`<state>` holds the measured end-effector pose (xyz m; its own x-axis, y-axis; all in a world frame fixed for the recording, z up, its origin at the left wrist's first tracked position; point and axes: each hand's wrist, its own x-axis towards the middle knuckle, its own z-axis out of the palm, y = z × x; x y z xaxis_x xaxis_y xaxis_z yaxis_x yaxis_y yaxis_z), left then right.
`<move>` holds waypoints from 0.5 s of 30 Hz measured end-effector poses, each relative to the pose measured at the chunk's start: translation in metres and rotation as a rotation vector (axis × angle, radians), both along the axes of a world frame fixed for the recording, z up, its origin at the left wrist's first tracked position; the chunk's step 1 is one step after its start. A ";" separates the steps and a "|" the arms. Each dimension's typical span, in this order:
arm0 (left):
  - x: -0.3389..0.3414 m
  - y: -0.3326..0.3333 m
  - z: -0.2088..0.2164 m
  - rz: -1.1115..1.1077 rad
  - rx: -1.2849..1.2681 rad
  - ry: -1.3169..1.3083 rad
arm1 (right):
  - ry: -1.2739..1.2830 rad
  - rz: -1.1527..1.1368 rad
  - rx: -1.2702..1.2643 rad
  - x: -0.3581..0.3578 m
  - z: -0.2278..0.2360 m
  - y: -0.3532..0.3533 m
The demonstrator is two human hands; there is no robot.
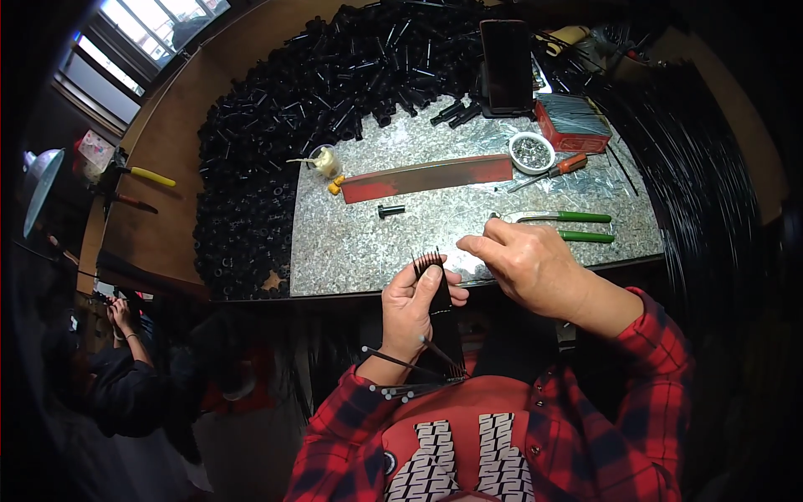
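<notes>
My left hand (pixel 407 305) is closed around a bundle of thin black rods (pixel 429 258) that look like umbrella ribs. Their upper ends fan out in a row above the thumb, at the table's near edge. More rods with pale round tips (pixel 401 391) stick out below, by my left sleeve. To the right, my right hand (pixel 531 261) hovers over the table edge, its thumb and forefinger pinched together. Whatever lies in that pinch is too small to tell. Pliers with green handles (pixel 585 217) lie just beyond it. A short black plastic tube-like part (pixel 391 211) rests on the speckled tabletop (pixel 351 251).
Black plastic parts (pixel 335 92) are heaped behind and left. Farther back lie a reddish metal strip (pixel 427 180), a white bowl (pixel 513 151) of small metal pieces, a screwdriver (pixel 570 164), a red box (pixel 556 138) and a phone (pixel 506 67). Long black rods (pixel 711 167) stand right. Another person's hands (pixel 121 314) work far left.
</notes>
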<state>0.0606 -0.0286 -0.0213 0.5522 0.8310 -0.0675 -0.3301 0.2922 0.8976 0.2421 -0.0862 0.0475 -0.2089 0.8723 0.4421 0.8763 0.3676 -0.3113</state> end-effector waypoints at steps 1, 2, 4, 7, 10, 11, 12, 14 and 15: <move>0.000 0.000 -0.001 -0.001 0.023 0.007 | -0.011 0.003 -0.012 0.000 0.000 0.000; -0.001 0.000 -0.002 -0.002 0.046 0.013 | -0.023 0.006 -0.024 -0.001 0.000 0.001; 0.000 0.000 -0.002 -0.008 0.045 0.020 | -0.016 0.004 -0.032 -0.001 0.000 0.001; -0.001 0.000 0.000 -0.020 0.033 0.014 | 0.005 0.000 -0.020 -0.001 0.001 -0.002; -0.001 0.000 0.001 -0.027 0.018 -0.002 | 0.021 -0.008 0.007 0.000 0.000 -0.002; -0.001 -0.001 0.001 -0.027 0.016 -0.004 | 0.023 -0.015 0.015 0.000 0.000 -0.002; -0.001 -0.001 0.001 -0.027 0.016 -0.004 | 0.023 -0.015 0.015 0.001 -0.001 -0.002; -0.002 -0.001 0.000 -0.032 0.035 -0.024 | 0.005 -0.008 0.019 0.000 -0.001 -0.001; -0.002 -0.001 0.000 -0.032 0.035 -0.024 | 0.005 -0.008 0.019 0.000 -0.001 -0.001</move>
